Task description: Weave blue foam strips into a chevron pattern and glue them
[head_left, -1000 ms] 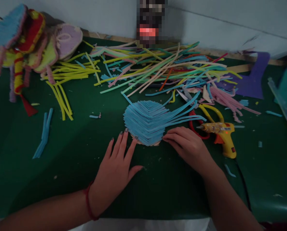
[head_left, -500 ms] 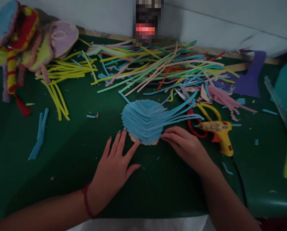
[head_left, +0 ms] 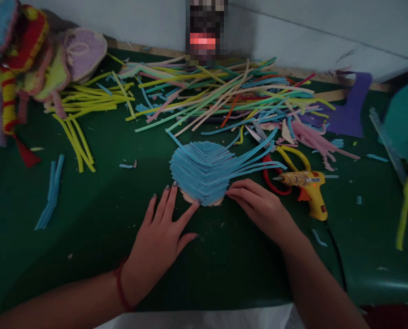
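Observation:
A blue heart-like shape point(head_left: 204, 171) made of glued foam strips lies flat on the green table point(head_left: 97, 219), with long loose strip ends trailing to its right. My left hand point(head_left: 162, 230) lies flat, fingers spread, its fingertips touching the shape's lower left edge. My right hand point(head_left: 262, 208) rests with its fingers together and stretched flat against the shape's lower right edge. Neither hand holds anything.
A yellow glue gun point(head_left: 308, 187) lies right of my right hand, over red and yellow scissors point(head_left: 279, 171). A heap of coloured foam strips point(head_left: 224, 96) fills the back. Finished colourful pieces point(head_left: 29, 64) sit at the far left, yellow strips point(head_left: 80, 119) beside them, purple foam point(head_left: 347, 109) at right.
The view has drifted slightly, so everything sits a little further left. My left index finger has slid closer to the shape's lower tip. The right hand stays in place.

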Demonstrator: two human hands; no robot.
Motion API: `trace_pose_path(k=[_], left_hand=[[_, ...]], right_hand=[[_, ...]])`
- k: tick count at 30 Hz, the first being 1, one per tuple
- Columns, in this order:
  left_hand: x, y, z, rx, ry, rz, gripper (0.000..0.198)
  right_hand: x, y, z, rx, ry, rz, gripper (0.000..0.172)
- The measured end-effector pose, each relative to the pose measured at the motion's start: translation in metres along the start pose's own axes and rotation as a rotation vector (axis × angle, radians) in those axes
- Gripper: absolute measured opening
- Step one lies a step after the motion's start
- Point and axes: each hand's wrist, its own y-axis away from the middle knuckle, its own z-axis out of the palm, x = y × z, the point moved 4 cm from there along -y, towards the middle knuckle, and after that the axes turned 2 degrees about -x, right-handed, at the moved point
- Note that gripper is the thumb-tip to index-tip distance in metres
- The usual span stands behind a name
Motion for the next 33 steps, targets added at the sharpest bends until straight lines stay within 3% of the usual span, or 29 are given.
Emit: trace_pose_path(k=[6,11,16,20,25,33], left_hand=[[-0.001,0.001,0.000,0.030,0.009,0.001,0.057],[0.001,0.003,-0.002,0.029,-0.020,-0.017,0.060],[0.005,0.005,-0.001,0.030,-0.047,0.022,0.064],[0.009,0.003,0.001,0.035,-0.019,0.132,0.062],[0.011,-0.003,0.003,0.053,-0.004,0.248,0.061],[0.013,-0.008,0.007,0.071,0.005,0.277,0.059]], right_hand=[[-0.019,0.005,-0.004,0.106,0.084,0.034,0.022],[-0.033,0.016,0.004,0.206,0.186,0.061,0.035],[-0.036,0.022,0.020,0.159,0.274,0.062,0.055],[-0.040,0.029,0.029,0.083,0.373,0.158,0.065],[-0.051,0.043,0.033,0.032,0.464,0.223,0.069],[-0.049,0.044,0.041,-0.046,0.489,0.218,0.067]])
